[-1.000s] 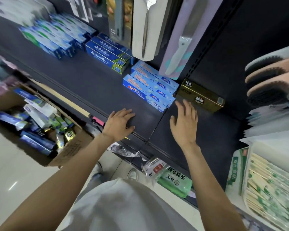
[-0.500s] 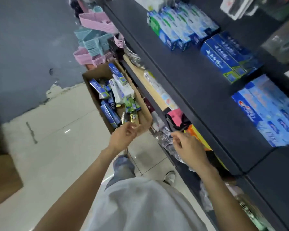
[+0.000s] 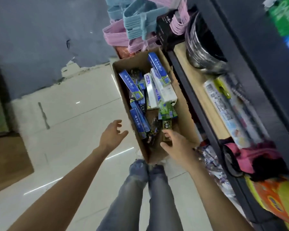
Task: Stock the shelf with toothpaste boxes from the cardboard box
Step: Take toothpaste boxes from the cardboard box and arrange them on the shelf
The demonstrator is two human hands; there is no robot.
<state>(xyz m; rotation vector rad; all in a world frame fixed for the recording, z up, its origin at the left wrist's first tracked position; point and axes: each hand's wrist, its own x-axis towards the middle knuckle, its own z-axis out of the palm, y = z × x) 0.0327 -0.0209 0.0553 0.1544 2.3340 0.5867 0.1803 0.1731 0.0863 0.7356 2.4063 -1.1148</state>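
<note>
Reaching down into the open brown cardboard box (image 3: 185,117) on the pale tiled floor (image 3: 70,114), the right hand (image 3: 177,145) has its fingers curled at the near end of a small dark gold toothpaste box (image 3: 167,126); whether they have closed on it I cannot tell, since the hand hides the contact. The left hand (image 3: 112,135) hovers just outside the carton's near left wall, fingers spread and loose, holding nothing. The likely trouble is the jumble: long blue toothpaste boxes (image 3: 139,120) lie criss-crossed beside and partly under the gold one, so a hurried pull could drag neighbours up or let the small pack slip from a shallow pinch. Most packs lie with their long axes running roughly along the carton's length, away from the person, some slanted. The carton stands just beside the dark metal shelf unit (image 3: 240,67) on the right.
</note>
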